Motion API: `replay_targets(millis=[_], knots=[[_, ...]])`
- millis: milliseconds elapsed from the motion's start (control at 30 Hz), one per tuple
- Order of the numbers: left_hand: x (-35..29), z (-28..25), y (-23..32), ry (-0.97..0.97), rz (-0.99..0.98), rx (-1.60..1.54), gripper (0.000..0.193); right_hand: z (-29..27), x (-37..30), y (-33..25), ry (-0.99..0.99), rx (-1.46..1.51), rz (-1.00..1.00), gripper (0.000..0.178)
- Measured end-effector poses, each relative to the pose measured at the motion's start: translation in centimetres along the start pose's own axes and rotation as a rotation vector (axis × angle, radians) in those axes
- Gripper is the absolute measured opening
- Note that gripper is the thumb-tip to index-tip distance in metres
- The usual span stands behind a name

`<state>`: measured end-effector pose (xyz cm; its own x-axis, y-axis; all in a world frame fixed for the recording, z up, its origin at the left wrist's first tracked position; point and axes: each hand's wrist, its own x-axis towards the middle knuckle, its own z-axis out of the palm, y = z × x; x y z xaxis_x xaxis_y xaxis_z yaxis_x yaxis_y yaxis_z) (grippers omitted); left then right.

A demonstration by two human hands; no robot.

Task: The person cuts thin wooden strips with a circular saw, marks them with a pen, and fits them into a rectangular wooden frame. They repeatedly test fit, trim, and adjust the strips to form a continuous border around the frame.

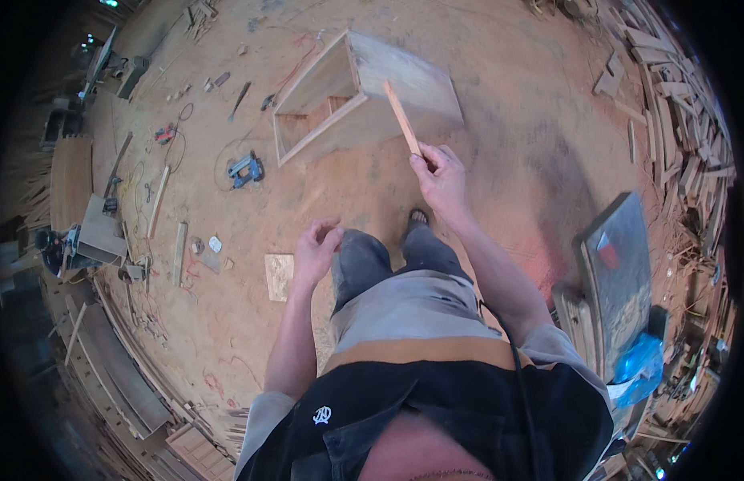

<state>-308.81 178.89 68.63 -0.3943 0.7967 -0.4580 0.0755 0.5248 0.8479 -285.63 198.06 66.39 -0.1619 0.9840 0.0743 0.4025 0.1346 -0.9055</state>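
Right hand (441, 178): closed on the near end of a thin wooden strip (401, 119), thumb and fingers pinching that end only. Nearly the whole length projects free, slanting up and left; I judge the end grip gives reach and leaves the strip in plain sight. Its far end overlaps the cabinet carcass (412, 76) in view; whether they touch cannot be settled from this angle.

Left hand (316, 250): beside my left thigh (360, 252), fingers curled, narrow. I cannot tell whether anything small is pinched there.

Carcass: toward the far edge of the floor (508, 180), open face turned left so its inner divider (336, 104) shows.

Blue nail gun (245, 170): on the floor left of the carcass, probably parked there to be handy. Square wooden offcut (279, 277): flat, just left of my left forearm. Scrap-wood heap (700, 128): along the floor's right edge, likely piled there to be out from underfoot.
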Motion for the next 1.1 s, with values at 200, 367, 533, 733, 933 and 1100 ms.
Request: replay_targets(millis=[200,367,533,733,933,1100], knots=[[13.3,-4.5,1.4,-0.018,-0.148,-0.027,0.032,10.8,16.4,4.1,-0.009,-0.180,0.030,0.034],[31.0,-7.4,4.6,-0.175,-0.101,0.094,0.031,21.4,27.6,9.4,0.067,-0.239,0.172,0.036],[47.6,-8.9,9.6,-0.273,0.026,0.260,0.027,27.9,33.2,11.3,0.104,-0.234,0.259,0.033],[60.1,-5.3,14.0,-0.383,0.119,0.295,0.026,29.3,35.3,10.3,0.173,-0.168,0.232,0.034],[67.0,-2.5,15.0,-0.435,0.181,0.352,0.030,29.5,36.4,11.1,0.146,-0.218,0.217,0.034],[71.7,-0.8,17.1,-0.405,0.324,0.484,0.031,29.4,36.7,11.3,0.154,-0.183,0.208,0.034]])
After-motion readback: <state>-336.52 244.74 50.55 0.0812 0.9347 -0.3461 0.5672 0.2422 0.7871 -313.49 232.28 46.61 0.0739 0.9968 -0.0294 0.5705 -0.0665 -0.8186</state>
